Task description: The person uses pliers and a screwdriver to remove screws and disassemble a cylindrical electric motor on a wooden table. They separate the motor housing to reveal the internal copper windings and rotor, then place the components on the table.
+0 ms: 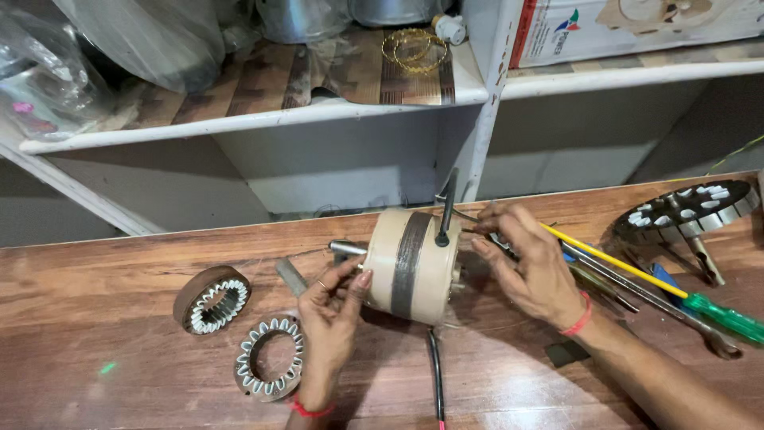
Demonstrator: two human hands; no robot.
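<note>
A single head-worn camera looks steeply down and forward over a wooden workbench (119, 374), close enough that both forearms enter from the bottom edge and the left hand (334, 306) and right hand (533, 271) sit near the middle of the frame. The view faces a white shelf unit (263, 119) at the back of the bench, whose lower shelf crosses the top third. The horizon tilts a little, the bench's far edge rising toward the right
</note>
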